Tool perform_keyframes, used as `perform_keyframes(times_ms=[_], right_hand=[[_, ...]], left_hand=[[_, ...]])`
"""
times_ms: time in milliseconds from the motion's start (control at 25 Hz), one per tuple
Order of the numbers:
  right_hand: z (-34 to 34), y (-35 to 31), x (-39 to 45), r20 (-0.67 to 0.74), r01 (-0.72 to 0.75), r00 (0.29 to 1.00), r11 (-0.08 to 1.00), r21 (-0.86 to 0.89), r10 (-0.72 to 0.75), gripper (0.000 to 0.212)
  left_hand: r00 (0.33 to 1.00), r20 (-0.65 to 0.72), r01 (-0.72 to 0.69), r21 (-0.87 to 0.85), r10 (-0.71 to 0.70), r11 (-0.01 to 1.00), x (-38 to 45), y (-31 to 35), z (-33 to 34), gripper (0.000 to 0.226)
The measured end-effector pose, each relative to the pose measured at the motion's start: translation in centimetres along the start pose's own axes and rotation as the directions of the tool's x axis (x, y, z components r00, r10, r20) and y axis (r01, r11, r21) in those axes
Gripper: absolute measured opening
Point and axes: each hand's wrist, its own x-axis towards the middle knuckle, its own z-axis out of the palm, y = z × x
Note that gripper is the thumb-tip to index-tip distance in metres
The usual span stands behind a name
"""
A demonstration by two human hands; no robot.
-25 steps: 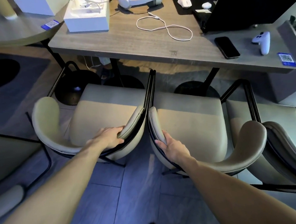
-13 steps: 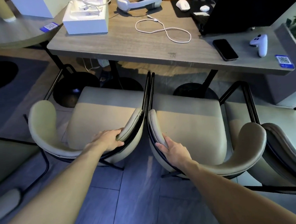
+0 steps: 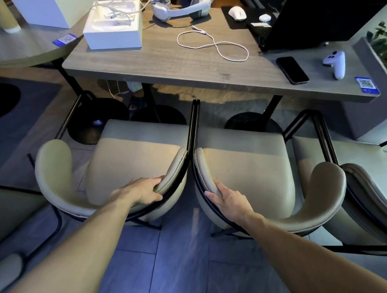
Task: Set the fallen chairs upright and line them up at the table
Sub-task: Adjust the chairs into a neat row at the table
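Note:
Two beige upholstered chairs with black metal frames stand upright side by side, facing the grey wooden table [image 3: 182, 62]. Their inner armrests touch. My left hand [image 3: 143, 192] grips the curved backrest of the left chair [image 3: 129, 160] near its right end. My right hand [image 3: 226, 199] grips the backrest of the middle chair [image 3: 246, 165] near its left end. A third chair of the same kind [image 3: 374, 193] stands upright at the right, close against the middle one.
On the table lie a white box [image 3: 113, 30], a headset [image 3: 180, 6], a white cable [image 3: 215, 44], a phone [image 3: 292, 70], a white controller [image 3: 336, 64] and a laptop [image 3: 316, 12]. Another chair [image 3: 3, 219] is at the far left. A round table [image 3: 20, 48] stands back left. Someone's foot shows under the table.
The view has shifted so the chairs sit slightly lower and closer to the table's edge. Both hands keep the same grips on the backrests.

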Motion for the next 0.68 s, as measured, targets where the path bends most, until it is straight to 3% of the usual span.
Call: perform_keyframes(times_ms=[480,680], right_hand=[[-0.5,0.0,-0.4,0.007,0.001,1.0,1.0,-0.018,-0.001,0.062],[-0.5,0.2,-0.7,0.008,0.004,1.0,1.0,-0.025,-0.004,0.062]], left_hand=[[0.999,-0.032,-0.017,0.093,0.02,0.996,0.0,1.1,-0.2,0.067],[0.999,0.036,-0.033,0.121,0.029,0.992,-0.7,0.4,0.1,0.063]])
